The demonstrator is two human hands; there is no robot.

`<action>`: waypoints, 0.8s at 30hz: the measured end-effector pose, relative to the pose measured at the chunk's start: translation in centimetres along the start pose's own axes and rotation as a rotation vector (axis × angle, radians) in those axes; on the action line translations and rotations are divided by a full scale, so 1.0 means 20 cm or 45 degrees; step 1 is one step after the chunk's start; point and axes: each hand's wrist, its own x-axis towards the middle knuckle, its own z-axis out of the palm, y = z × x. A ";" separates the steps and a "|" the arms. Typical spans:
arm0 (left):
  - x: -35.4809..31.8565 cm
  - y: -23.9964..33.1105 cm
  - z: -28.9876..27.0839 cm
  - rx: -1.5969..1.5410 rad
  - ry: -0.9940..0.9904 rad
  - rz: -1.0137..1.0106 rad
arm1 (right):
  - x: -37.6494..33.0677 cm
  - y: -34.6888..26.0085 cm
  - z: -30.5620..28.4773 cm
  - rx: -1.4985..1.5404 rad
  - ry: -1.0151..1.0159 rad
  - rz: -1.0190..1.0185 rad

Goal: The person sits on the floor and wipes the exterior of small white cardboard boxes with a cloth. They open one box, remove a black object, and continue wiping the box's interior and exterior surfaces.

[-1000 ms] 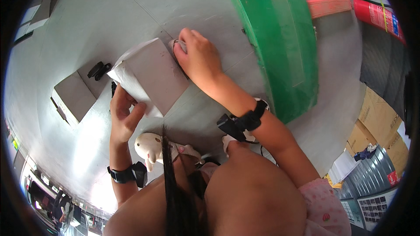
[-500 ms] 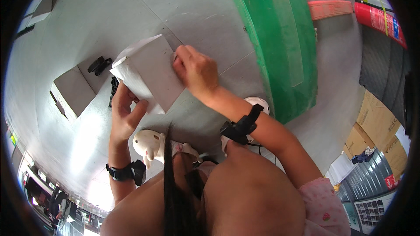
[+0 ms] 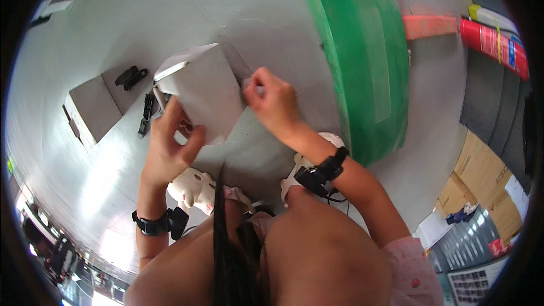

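A plain white cardboard box [image 3: 207, 93] rests on the grey floor in front of me, its left end partly open with a flap sticking out. My left hand [image 3: 173, 144] is at that open end, thumb and fingers apart; whether a fingertip touches the box is hard to tell. Just off the box's right side, my right hand [image 3: 273, 101] is closed in a pinch. A small pale, shiny bit shows between its fingers, too little to name. Each wrist wears a black strap with a small black unit.
Left of the box lie black strap-like pieces [image 3: 131, 78], another black item [image 3: 145, 116] and a second grey-white box [image 3: 95, 109]. A large green panel [image 3: 365, 68] stands at right, with a red fire extinguisher [image 3: 494, 45] beyond. My feet wear white plush slippers [image 3: 192, 188].
My left hand has loosened from the box's left flap, and that end now shows a gap. My right hand has moved rightward, away from the box's side.
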 end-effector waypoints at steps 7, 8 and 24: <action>0.11 0.21 0.05 0.656 -0.172 0.574 | 0.26 -0.21 -0.28 0.398 0.397 -0.033; 0.12 0.22 0.06 0.700 -0.181 0.651 | 0.30 -0.21 -0.29 0.474 0.336 0.021; 0.14 0.28 0.16 -0.563 -0.441 -0.258 | 0.00 -0.16 -0.46 0.710 -0.082 0.359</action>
